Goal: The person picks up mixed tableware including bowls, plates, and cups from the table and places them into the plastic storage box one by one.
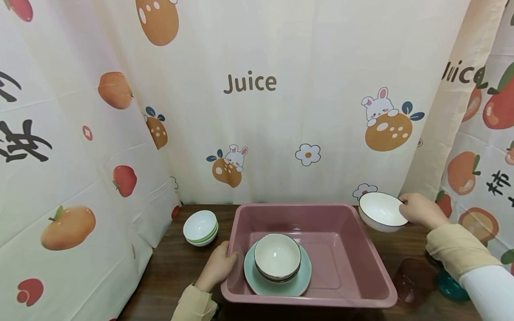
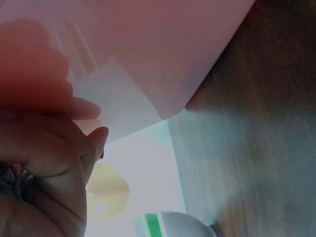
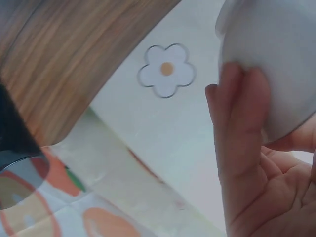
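Observation:
At the back right, my right hand (image 1: 421, 210) grips a white bowl (image 1: 383, 209) with a dark rim by its right side, raised above the table and tilted. The right wrist view shows fingers (image 3: 247, 108) against the bowl's outer wall (image 3: 281, 64). On the left, my left hand (image 1: 218, 264) holds the left wall of a pink plastic basin (image 1: 337, 296), with the thumb at the rim. Inside the basin a stack of cream bowls (image 1: 278, 257) with dark rims stands on a pale green plate (image 1: 250, 278).
Small white bowls with green bands (image 1: 201, 227) are stacked left of the basin. A dark reddish see-through container (image 1: 410, 281) and a teal glass item (image 1: 451, 285) stand at the right, partly behind the arm. Printed curtains (image 1: 273, 120) close off the back and sides of the wooden table (image 1: 176, 267).

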A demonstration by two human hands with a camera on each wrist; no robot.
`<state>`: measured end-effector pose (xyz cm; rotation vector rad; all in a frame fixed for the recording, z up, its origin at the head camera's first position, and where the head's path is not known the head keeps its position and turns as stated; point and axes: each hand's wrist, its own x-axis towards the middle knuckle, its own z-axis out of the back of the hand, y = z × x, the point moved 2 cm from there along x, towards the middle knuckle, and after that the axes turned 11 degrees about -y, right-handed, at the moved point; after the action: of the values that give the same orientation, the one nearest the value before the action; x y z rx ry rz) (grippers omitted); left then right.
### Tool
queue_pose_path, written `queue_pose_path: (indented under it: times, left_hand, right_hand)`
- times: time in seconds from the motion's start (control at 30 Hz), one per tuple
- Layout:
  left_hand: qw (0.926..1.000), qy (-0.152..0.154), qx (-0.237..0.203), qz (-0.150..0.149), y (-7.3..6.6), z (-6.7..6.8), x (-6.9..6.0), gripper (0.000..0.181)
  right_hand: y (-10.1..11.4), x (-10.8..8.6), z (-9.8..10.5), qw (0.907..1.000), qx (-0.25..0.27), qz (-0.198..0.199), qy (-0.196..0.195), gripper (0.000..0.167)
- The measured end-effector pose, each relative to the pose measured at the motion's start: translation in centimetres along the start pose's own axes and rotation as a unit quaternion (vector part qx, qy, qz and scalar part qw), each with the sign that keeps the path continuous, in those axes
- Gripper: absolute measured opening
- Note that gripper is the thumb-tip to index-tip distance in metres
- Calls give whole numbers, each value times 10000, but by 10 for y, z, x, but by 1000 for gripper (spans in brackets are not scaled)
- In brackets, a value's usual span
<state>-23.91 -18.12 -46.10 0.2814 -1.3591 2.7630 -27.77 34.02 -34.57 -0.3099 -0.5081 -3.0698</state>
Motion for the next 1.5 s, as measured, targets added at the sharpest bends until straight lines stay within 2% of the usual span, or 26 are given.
queue_pose_path:
  times: [0.17,0.23,0.33,0.57,0.67,0.93,1.17,1.5]
  left_hand:
    - [9999,-9,-46,-98,1,0,0,33]
    - [9996,-40,-5,-264,2,0,0,33]
    - [9993,-102,10,-346,1,1,-1,33]
    - [10000,32,14,7,1,0,1,35]
    - [10000,56,33,24,1,-1,1,35]
    - [10000,66,26,63,1,-1,1,34]
    - [10000,60,29,52,2,-2,1,34]
    - [9998,112,-122,133,4,-1,2,38]
  right_hand:
    - [15,-3,1,9994,71,209,-260,24]
    - [22,-4,1,9989,161,294,-323,24]
    - [31,-7,0,9978,381,397,-382,23]
    - [54,-18,-5,9934,1019,413,-321,27]
    - [64,-23,-7,9918,1189,357,-300,26]
    - [90,-29,-15,9873,1411,518,-512,26]
    - [106,-35,-30,9754,2152,414,-254,30]
    - [131,-47,-52,9703,2394,333,-122,28]
